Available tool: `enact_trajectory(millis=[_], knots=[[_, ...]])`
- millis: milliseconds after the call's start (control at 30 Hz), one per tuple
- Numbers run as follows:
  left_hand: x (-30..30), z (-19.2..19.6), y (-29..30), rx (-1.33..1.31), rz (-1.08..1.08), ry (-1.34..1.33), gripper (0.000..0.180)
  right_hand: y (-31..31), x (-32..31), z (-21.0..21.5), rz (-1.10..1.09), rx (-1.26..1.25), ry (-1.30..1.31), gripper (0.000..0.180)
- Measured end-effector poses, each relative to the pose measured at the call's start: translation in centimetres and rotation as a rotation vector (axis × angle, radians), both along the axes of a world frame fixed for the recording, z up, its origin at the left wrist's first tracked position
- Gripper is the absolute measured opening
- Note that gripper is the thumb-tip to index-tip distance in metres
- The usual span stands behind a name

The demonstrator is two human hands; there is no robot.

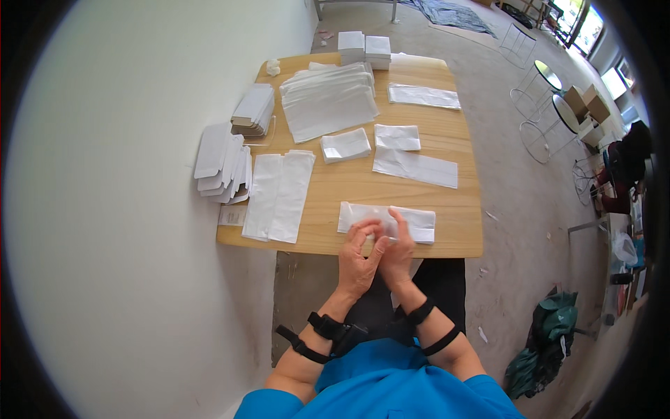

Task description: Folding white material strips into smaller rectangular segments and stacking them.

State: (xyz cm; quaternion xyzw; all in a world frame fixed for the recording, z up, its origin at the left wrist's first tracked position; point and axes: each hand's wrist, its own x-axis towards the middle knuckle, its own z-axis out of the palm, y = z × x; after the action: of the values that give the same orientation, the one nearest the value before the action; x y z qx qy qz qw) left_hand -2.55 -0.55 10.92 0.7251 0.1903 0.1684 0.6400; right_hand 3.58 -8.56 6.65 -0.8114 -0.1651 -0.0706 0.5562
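My left hand (358, 260) and my right hand (398, 255) meet at the near edge of the wooden table (426, 133). Beneath their fingertips lies a folded white sheet (421, 227), thin and partly covered by the hands. Loosely curved, the left fingers stand apart from the raised thumb. A finger of the right hand stretches forward, while its other fingers are partly hidden and slightly blurred. I see nothing held in either hand. Farther off lie a long folded white sheet (426, 172), a shorter folded piece (398, 137) and a small folded stack (346, 146).
Wide white sheets (278, 199) lie at left, beside stacked flat white cartons (213, 153) and another carton stack (255, 108). A sheet pile (328, 101) and white boxes (352, 45) occupy the far side. A white wall (139, 209) borders the left; round stools (548, 75) stand right.
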Motion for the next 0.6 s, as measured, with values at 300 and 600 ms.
enact_trajectory(millis=[300, 600], knots=[[2.8, -6.1, 3.0, 0.896, -0.337, 0.066, 0.071, -12.0, 6.3, -2.0, -0.143, 0.385, 0.491, 0.030], [3.3, -9.9, 2.7, 1.168, -0.481, 0.238, 0.064, -14.4, 7.8, -4.8, -0.231, 0.262, 0.514, 0.029]])
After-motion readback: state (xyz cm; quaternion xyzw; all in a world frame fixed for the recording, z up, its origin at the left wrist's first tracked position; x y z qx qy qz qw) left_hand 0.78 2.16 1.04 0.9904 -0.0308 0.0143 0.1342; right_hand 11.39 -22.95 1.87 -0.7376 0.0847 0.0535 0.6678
